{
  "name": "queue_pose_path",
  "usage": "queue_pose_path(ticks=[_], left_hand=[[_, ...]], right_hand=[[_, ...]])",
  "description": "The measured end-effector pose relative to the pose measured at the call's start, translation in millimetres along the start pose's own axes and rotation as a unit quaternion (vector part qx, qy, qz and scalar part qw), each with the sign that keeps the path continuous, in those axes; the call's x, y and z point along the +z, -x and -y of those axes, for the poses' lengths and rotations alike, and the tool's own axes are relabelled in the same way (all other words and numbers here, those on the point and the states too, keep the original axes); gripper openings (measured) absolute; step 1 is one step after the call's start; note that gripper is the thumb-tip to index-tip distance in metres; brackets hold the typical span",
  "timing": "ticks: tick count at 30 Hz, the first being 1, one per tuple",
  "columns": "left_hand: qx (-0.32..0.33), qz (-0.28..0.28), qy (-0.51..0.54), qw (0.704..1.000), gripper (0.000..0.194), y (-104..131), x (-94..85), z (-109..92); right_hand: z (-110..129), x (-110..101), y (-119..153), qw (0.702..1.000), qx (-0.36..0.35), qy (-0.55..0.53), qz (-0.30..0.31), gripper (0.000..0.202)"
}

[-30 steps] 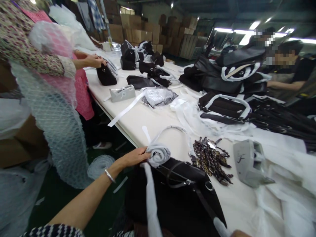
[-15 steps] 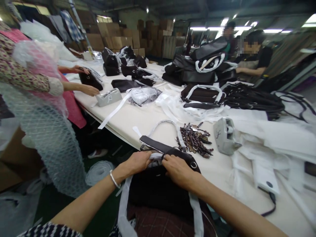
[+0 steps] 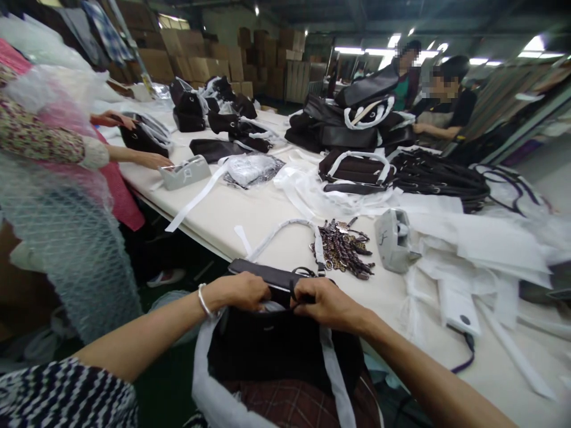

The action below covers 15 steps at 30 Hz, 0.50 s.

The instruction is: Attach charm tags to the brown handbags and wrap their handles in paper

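A black handbag (image 3: 267, 351) stands upright against my body at the table's edge, its zippered mouth open and its handles wrapped in white paper. My left hand (image 3: 247, 291) is closed at the left of the mouth, with its fingertips hidden inside. Opposite it, my right hand (image 3: 319, 300) pinches the bag's rim, beside a thin black loop. Whitish stuffing shows between the two hands. Behind them, a wrapped strap (image 3: 288, 224) curves over the table. Right of that strap lies a heap of brown patterned braided pieces (image 3: 345, 246).
On the white table (image 3: 214, 211) stand grey tape dispensers, one near right (image 3: 392, 241), one far left (image 3: 186, 172). Black bags (image 3: 352, 139) pile up at the back. White sheets (image 3: 491, 238) cover the right side. A co-worker's hand (image 3: 154, 160) is by the left dispenser.
My left hand has sunk deeper into the bag's mouth. My right hand has tightened on the rim and raised it. The view has shifted slightly to the right.
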State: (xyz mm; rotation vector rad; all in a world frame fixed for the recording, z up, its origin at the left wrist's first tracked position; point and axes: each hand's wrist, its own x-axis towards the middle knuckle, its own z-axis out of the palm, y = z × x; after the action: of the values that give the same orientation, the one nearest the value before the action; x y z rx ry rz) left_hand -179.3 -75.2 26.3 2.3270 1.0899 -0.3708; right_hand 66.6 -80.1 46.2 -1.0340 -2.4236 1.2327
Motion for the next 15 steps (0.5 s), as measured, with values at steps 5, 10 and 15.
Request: queue_pose_path(ticks=[5,10,15], left_hand=[[-0.003,-0.160,0.208,0.965,0.038,32.2,-20.1,39.6],[-0.026,-0.245,0.096,0.965,0.062,62.6,39.9,53.7],[-0.015,-0.259,0.055,0.964,0.029,53.4,75.5,27.4]], right_hand=[[-46.7,-5.9,-8.0,0.986,0.118,-0.056,-0.104,0.012],[-65.5,-9.5,-12.6,0.985,0.133,-0.066,-0.088,0.019],[-61.2,-30.0,-30.2,0.979,0.185,-0.082,-0.011,0.037]])
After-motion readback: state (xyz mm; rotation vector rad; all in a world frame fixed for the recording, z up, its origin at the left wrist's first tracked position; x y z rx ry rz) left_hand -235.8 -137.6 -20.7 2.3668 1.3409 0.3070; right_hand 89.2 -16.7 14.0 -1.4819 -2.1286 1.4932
